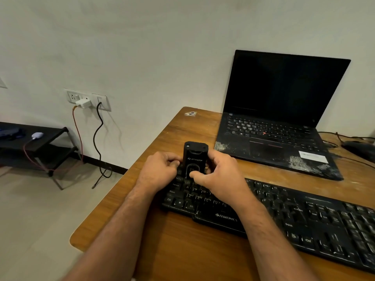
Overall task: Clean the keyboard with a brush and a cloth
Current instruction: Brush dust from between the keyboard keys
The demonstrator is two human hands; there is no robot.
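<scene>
Both forearms reach in from six o'clock; left hand and right hand clasp a black cleaning tool over the keyboard's nine-o'clock end. Fumbling it could drop it onto the keys. No cloth shows.

A black keyboard is laid across the wooden table. An open laptop is set behind it, near a sticker.
</scene>
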